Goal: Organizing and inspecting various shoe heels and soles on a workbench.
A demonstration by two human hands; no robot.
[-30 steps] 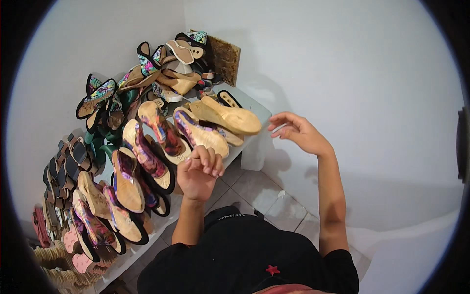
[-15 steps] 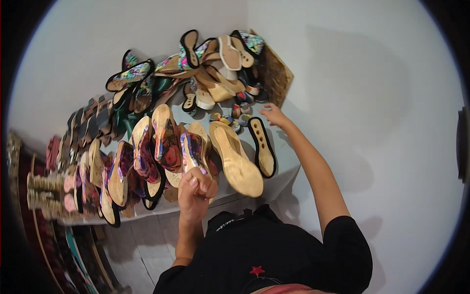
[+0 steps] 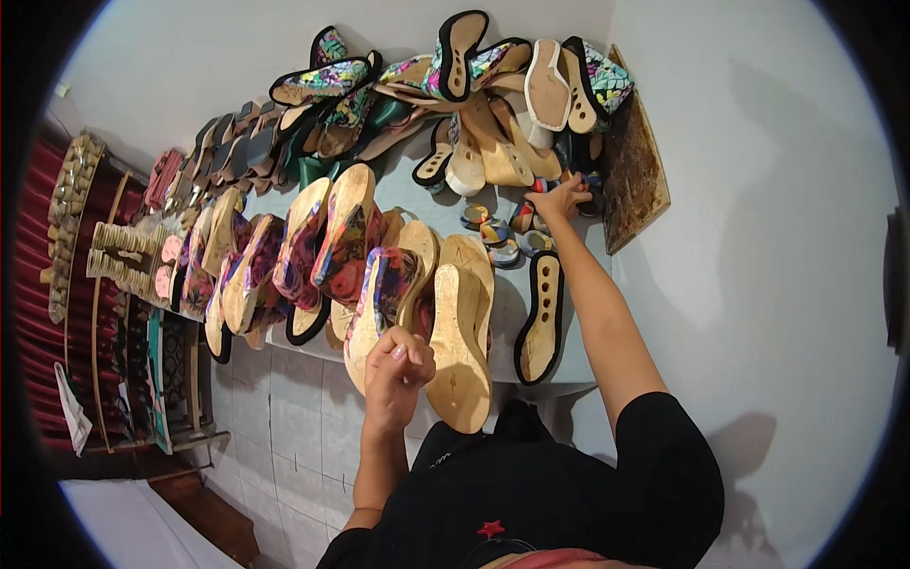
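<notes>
Nearest me, the person's left hand (image 3: 400, 368) is curled into a loose fist with nothing visible in it, right against a row of floral-fabric sandals with pale wooden-looking soles (image 3: 343, 237); a careless swing of that wrist could topple one off the table's near edge. Just beside it, a plain pale wedge sole (image 3: 462, 379) juts past that edge, so a brush from the black-shirted torso could tip it down to the tiles. Under the reaching forearm's line lies a flat black-edged insole with a column of holes (image 3: 538, 327), which a dragging elbow might shift. Farther out, the right hand (image 3: 561, 199) has its thumb apart from its fingers over a cluster of small rounded multicoloured pieces (image 3: 494, 230) at the table's far right; I cannot tell whether it grips one, and as they look round they could roll if nudged. Beyond, a heap of sandals in bright patterned fabric with black edging (image 3: 327, 80), with smooth tan wedges (image 3: 498, 147) among it, crowds the hand from behind, while a rough brown upright board (image 3: 637, 171) blocks it on the right. Off to the far left hangs a dark red pleated curtain (image 3: 57, 284).
</notes>
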